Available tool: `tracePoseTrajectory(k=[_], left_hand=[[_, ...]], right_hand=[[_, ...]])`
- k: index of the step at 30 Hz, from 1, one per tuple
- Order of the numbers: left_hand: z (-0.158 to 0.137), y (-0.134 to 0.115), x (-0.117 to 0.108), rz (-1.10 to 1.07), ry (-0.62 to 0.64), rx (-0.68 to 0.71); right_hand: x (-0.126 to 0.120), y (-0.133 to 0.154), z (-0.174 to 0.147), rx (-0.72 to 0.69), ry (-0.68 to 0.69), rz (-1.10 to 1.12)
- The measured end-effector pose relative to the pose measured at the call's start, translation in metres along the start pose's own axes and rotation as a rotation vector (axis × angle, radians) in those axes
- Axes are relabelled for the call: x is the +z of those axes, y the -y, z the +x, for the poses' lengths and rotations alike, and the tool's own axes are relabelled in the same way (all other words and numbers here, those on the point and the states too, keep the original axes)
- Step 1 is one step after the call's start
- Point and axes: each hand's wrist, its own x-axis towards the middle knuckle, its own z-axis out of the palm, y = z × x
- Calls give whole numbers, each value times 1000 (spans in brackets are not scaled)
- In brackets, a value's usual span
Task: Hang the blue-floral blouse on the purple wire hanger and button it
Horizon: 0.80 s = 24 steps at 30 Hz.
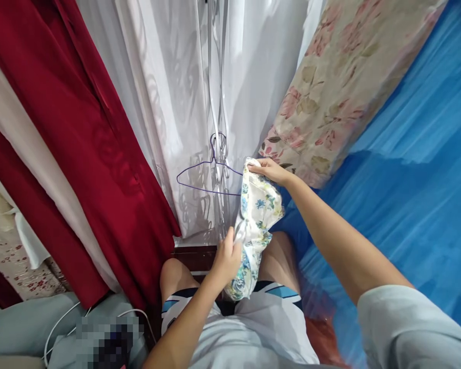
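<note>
Seated person, both hands busy with a flowered cloth [258, 218], a bit below centre of view toward 5 o'clock, up in front of the knees. Right hand [271, 171] sits at the cloth's 1 o'clock, thumb and fingers clamped on the top edge. Left hand [227, 256] at its 8 o'clock, fingers closed around the near side edge; some fingertips are hidden.

For good handling: pinch right on the edge, pull the two grips gently apart so the folds open, and shake out the bunched middle. Mind the purple hanger [194, 187] at the cloth's 10 to 11 o'clock: its right end goes out of sight behind the fabric, can't tell if they touch. Easy to snag there, I'd say. Looks soft and thin, so a light pull should do.

Cloth: white ground, blue, yellow and green flowers, crumpled, pale plain stretch near the upper part, gathered at the waist, bottom end bunched over the lap. Whether the lower end rests there, can't tell. Hanger hangs by white straps [211, 92] running up toward 12.
</note>
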Motion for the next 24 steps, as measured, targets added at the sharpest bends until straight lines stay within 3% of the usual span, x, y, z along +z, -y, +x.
tracePoseTrajectory(k=[3,7,13,16,21,24], left_hand=[[12,23,-24,-6,-59,46],[38,41,-75,32,-53,81],[92,50,-148,158,281,-54],[111,47,-185,260,339,-37],[152,27,-252,403,124,70],[189,7,-268,426,-47,155]], right_hand=[[10,-8,-7,92,26,92],[14,-8,-13,164,33,136],[7,2,-11,209,28,144],[5,7,-13,193,9,116],[13,16,-21,223,16,119],[18,23,-26,215,-18,115]])
